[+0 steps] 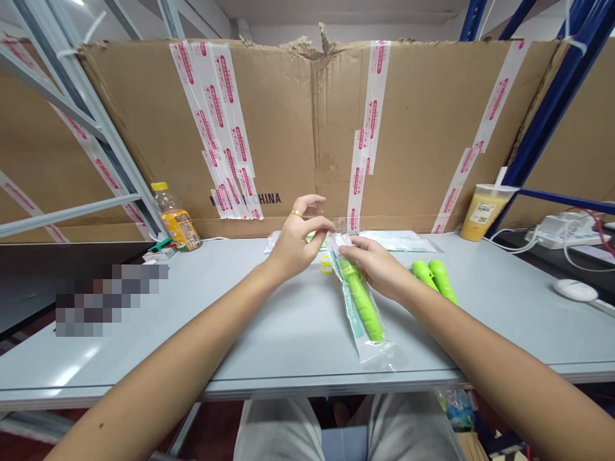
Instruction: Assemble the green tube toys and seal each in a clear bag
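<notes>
A bright green ribbed handle (365, 304) lies inside a clear plastic bag (353, 323) with a teal printed strip, slanting toward the table's front edge. My right hand (372, 259) grips the bag near its upper end, thumb on top. My left hand (300, 237) is at the same end, index finger and thumb closed in a pinch at the bag's top edge; the other fingers are loosely bent. Just behind the bag, yellow loops (326, 264) show, partly hidden. Two more green handles (435, 280) lie beyond my right forearm, partly covered by it.
Flat clear packets (398, 241) lie at the back against a tall cardboard sheet (298, 128). An orange drink bottle (179, 221) stands at back left, a cup with a straw (486, 212) at back right. A power strip (571, 230) and white oval object (575, 290) are far right.
</notes>
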Demonstrator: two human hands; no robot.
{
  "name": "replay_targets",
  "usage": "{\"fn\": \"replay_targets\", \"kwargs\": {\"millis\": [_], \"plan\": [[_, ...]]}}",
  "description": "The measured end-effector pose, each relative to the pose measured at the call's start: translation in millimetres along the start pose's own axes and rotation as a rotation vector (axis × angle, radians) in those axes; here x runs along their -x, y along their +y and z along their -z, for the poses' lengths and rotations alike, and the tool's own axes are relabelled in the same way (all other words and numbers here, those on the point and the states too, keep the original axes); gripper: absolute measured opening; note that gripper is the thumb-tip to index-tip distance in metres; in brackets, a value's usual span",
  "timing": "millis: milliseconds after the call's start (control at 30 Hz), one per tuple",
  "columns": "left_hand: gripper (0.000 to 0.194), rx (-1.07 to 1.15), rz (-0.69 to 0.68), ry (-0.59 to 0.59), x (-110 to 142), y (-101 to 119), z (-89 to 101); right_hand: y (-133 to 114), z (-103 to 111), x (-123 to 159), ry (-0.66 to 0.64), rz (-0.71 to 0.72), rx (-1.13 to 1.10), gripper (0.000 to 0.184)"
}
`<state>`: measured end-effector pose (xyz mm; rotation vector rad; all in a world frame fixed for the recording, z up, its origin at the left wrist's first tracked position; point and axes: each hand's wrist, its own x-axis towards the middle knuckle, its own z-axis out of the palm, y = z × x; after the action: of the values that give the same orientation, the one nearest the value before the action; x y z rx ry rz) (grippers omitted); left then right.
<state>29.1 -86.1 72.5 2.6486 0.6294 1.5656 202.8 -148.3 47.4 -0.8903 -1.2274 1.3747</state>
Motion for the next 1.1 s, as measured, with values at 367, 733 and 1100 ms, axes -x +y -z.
{"fn": "replay_targets", "kwargs": {"millis": [367,733,1100], "plan": [[0.019,0.218,0.303,-0.502,-11.1,-11.2,29.2,-6.2,7.4,5.8,-0.159,0.043,0.182,0.017],[0.024,0.395,0.341,-0.719,-15.5,-17.1,38.2,-3.7,9.1,7.4,-0.271,0.019,0.230,0.020],[0.022,0.436,0.336,-0.730,-16.2,-16.8,39.4,-2.1,5.7,6.8,-0.237,0.055,0.277,0.024]]}}
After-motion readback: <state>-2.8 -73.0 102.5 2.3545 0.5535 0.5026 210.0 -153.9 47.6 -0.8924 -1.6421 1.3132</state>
